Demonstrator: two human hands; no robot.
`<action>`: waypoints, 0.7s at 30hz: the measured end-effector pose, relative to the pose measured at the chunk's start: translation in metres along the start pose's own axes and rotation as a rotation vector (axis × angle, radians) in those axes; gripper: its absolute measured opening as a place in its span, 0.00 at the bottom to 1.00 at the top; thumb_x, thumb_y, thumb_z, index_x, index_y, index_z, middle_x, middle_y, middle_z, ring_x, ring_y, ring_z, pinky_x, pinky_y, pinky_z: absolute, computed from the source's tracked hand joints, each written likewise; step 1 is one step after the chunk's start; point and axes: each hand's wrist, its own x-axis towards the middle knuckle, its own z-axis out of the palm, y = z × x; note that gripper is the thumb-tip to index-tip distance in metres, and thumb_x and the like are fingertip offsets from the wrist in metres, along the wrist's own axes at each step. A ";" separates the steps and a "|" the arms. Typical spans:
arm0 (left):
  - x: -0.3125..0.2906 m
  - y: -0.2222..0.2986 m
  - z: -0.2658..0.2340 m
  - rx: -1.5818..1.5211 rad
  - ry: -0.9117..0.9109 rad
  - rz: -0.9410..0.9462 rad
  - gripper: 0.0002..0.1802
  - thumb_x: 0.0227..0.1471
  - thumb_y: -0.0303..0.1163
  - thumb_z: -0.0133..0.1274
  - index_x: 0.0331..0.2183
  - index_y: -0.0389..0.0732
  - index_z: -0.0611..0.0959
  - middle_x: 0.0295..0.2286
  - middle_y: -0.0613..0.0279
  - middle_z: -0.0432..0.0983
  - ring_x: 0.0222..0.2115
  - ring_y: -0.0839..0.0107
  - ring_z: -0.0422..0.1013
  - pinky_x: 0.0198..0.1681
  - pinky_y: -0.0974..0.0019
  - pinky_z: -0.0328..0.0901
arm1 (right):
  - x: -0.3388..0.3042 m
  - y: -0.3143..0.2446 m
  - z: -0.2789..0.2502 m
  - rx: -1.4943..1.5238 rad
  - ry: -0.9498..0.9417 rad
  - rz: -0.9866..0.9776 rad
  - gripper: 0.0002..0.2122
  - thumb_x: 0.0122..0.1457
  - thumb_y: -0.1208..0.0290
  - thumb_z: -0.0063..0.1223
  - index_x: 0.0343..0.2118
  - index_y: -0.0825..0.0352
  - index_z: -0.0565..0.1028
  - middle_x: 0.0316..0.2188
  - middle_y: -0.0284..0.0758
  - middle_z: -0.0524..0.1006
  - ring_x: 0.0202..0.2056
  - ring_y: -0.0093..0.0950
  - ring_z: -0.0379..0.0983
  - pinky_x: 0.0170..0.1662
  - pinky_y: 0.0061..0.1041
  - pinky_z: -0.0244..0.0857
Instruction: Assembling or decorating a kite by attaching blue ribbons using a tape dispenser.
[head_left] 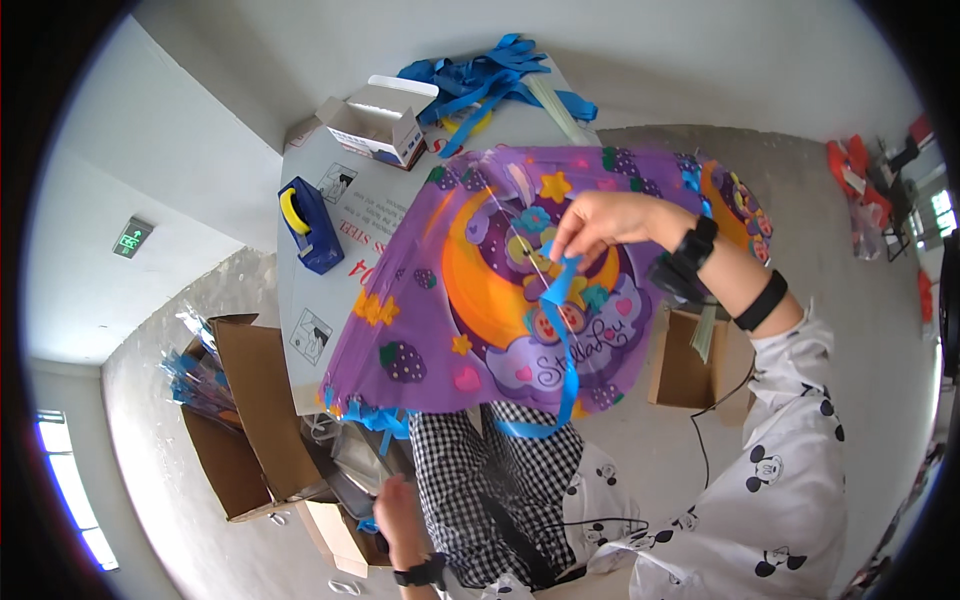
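Kite (490, 300): quantity one, lying partly on the worktable (300, 290) and partly over the wearer's lap. The body is smooth, thin purple sheet material with a slight sheen, roughly triangular with a broad curved edge. Its face carries an orange crescent moon, yellow-orange stars, dark berries, pink hearts and a pale cloud.

Hands: two, positioned well apart. The right hand (605, 222) pinches one blue ribbon (571, 350) between thumb and fingers, above the printed face; the flat, flexible strip hangs down and curls at its lower end over the checked trousers (490, 480). The left hand (400, 515) is low beside the thigh, fingers bent; whether it grips anything cannot be told.

On the worktable: one navy tape dispenser (317, 240) with a yellow roll; one open white paperboard carton (360, 145); one tangled heap of blue ribbons (470, 80), count indeterminable. At floor level: one large corrugated box (262, 405) at left and one brown carton (685, 365) at right, both open-topped.
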 end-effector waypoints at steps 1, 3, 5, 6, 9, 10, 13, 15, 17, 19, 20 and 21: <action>-0.001 0.024 0.006 -0.038 -0.048 0.031 0.10 0.49 0.30 0.54 0.36 0.41 0.82 0.25 0.54 0.78 0.24 0.60 0.75 0.29 0.61 0.69 | 0.023 -0.008 -0.015 0.007 0.030 -0.007 0.10 0.54 0.83 0.53 0.39 0.77 0.78 0.34 0.40 0.79 0.31 0.26 0.78 0.36 0.22 0.75; 0.003 0.069 0.015 -0.054 -0.124 0.111 0.10 0.50 0.29 0.54 0.37 0.42 0.82 0.24 0.55 0.77 0.24 0.63 0.74 0.28 0.63 0.68 | 0.080 -0.022 -0.067 -0.017 0.089 -0.070 0.09 0.53 0.81 0.55 0.38 0.76 0.78 0.31 0.38 0.80 0.30 0.24 0.78 0.34 0.21 0.74; 0.016 0.107 0.030 -0.109 -0.193 0.260 0.11 0.50 0.27 0.54 0.38 0.41 0.82 0.25 0.56 0.77 0.23 0.64 0.74 0.27 0.64 0.68 | 0.117 -0.044 -0.141 0.043 0.289 -0.343 0.08 0.52 0.77 0.56 0.35 0.73 0.79 0.27 0.35 0.79 0.27 0.21 0.76 0.29 0.22 0.72; 0.022 0.119 0.038 -0.168 -0.219 0.342 0.12 0.49 0.25 0.55 0.39 0.41 0.81 0.25 0.57 0.78 0.23 0.64 0.74 0.27 0.64 0.68 | 0.136 -0.072 -0.161 0.000 0.636 -0.466 0.07 0.53 0.75 0.56 0.33 0.72 0.79 0.27 0.36 0.79 0.26 0.23 0.75 0.30 0.25 0.71; 0.039 0.150 0.045 -0.234 -0.291 0.379 0.12 0.49 0.21 0.53 0.40 0.37 0.80 0.26 0.58 0.78 0.24 0.64 0.75 0.27 0.65 0.68 | 0.159 -0.168 -0.206 -0.372 1.672 -0.982 0.16 0.53 0.70 0.56 0.42 0.74 0.72 0.39 0.47 0.73 0.39 0.40 0.74 0.42 0.35 0.67; 0.043 0.155 0.046 -0.292 -0.312 0.377 0.12 0.49 0.20 0.53 0.40 0.36 0.80 0.26 0.58 0.79 0.25 0.63 0.75 0.27 0.65 0.68 | 0.168 -0.180 -0.209 -0.401 1.760 -1.282 0.18 0.56 0.77 0.51 0.50 0.78 0.67 0.46 0.50 0.68 0.44 0.41 0.71 0.47 0.32 0.67; 0.062 0.152 0.047 -0.318 -0.258 0.362 0.12 0.49 0.17 0.52 0.39 0.35 0.79 0.27 0.56 0.78 0.26 0.60 0.75 0.29 0.64 0.68 | 0.202 -0.154 -0.193 -0.696 1.757 -1.160 0.28 0.52 0.73 0.57 0.54 0.76 0.60 0.50 0.52 0.64 0.53 0.46 0.60 0.58 0.36 0.54; 0.077 0.150 0.049 -0.294 -0.191 0.363 0.12 0.48 0.17 0.51 0.38 0.32 0.78 0.31 0.53 0.77 0.31 0.59 0.73 0.38 0.61 0.68 | 0.221 -0.113 -0.185 -0.752 1.551 -0.945 0.33 0.51 0.63 0.61 0.56 0.74 0.62 0.53 0.50 0.66 0.55 0.42 0.63 0.57 0.34 0.58; 0.109 0.155 0.048 -0.232 -0.113 0.459 0.13 0.47 0.18 0.53 0.39 0.33 0.78 0.33 0.52 0.76 0.35 0.56 0.72 0.40 0.59 0.67 | 0.230 -0.071 -0.184 -0.697 1.266 -0.597 0.38 0.49 0.56 0.63 0.58 0.74 0.61 0.57 0.50 0.63 0.59 0.40 0.59 0.59 0.34 0.55; 0.146 0.163 0.048 -0.123 -0.004 0.540 0.17 0.45 0.21 0.55 0.42 0.35 0.77 0.39 0.51 0.73 0.41 0.53 0.69 0.45 0.56 0.64 | 0.244 -0.033 -0.193 -0.686 1.032 -0.207 0.38 0.46 0.59 0.65 0.58 0.72 0.60 0.57 0.53 0.62 0.56 0.44 0.61 0.56 0.35 0.58; 0.164 0.164 0.047 -0.081 0.024 0.517 0.20 0.45 0.23 0.57 0.44 0.36 0.76 0.42 0.50 0.71 0.44 0.52 0.67 0.48 0.54 0.62 | 0.248 -0.022 -0.187 -0.758 0.956 -0.067 0.35 0.45 0.62 0.66 0.55 0.72 0.64 0.54 0.54 0.67 0.49 0.47 0.70 0.50 0.36 0.65; 0.181 0.165 0.044 -0.075 0.026 0.509 0.20 0.45 0.23 0.57 0.44 0.36 0.76 0.42 0.50 0.71 0.44 0.52 0.67 0.48 0.54 0.62 | 0.253 -0.022 -0.180 -0.754 0.947 -0.069 0.35 0.45 0.62 0.66 0.55 0.72 0.64 0.54 0.54 0.67 0.49 0.47 0.70 0.50 0.36 0.65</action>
